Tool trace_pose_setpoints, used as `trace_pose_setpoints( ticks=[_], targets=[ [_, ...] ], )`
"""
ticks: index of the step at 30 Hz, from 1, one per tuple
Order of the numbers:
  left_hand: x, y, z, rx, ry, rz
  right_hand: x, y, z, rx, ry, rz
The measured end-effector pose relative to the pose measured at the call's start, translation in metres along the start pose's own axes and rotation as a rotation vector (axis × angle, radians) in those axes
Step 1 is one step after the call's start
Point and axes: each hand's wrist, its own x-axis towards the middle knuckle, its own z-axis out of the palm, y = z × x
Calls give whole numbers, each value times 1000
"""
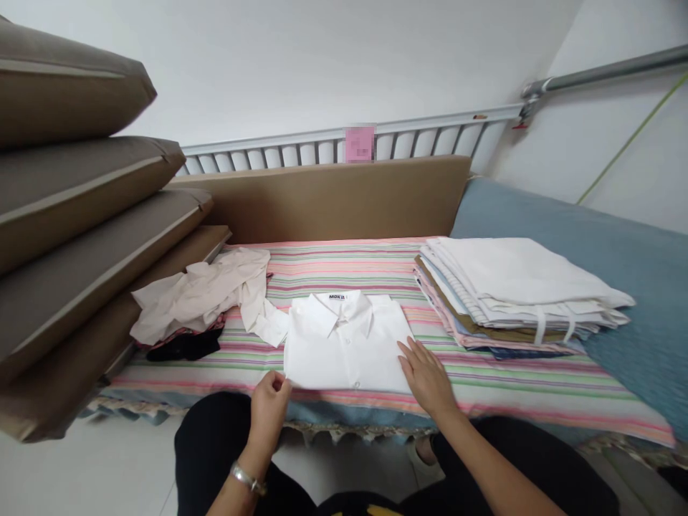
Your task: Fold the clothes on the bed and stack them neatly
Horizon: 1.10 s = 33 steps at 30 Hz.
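A folded white collared shirt (347, 344) lies on the striped sheet (344, 269) near the bed's front edge. My left hand (270, 405) pinches the shirt's lower left corner, fingers closed on the fabric. My right hand (426, 374) lies flat on the shirt's lower right edge, fingers stretched out. A silver bracelet is on my left wrist.
A stack of folded clothes (516, 297) sits to the right, beside a blue blanket (618, 272). A crumpled cream garment (207, 297) and a dark item (185, 345) lie left. Brown cushions (80, 236) are piled at far left. A brown headboard (333, 197) stands behind.
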Motion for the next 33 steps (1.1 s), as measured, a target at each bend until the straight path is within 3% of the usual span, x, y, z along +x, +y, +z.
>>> trace_pose_setpoints(
  ticks=[5, 8, 12, 19, 24, 29, 33],
  targets=[
    [-3, -26, 14, 80, 11, -47, 0, -1, -1, -1, -4, 2],
    [2, -31, 11, 60, 14, -30, 0, -1, -2, 12, -3, 4],
    [17, -22, 2, 30, 66, -6, 0, -1, -1, 48, 17, 11],
    [38, -2, 13, 120, -10, 9, 1, -1, -2, 53, 8, 2],
    [38, 16, 16, 238, 10, 134, 2, -3, -6, 63, -3, 11],
    [42, 17, 25, 254, 11, 134, 4, -7, -10, 103, -12, 57],
    [54, 12, 28, 146, -29, 98, 6, -10, -18, 129, -42, 98]
  ],
)
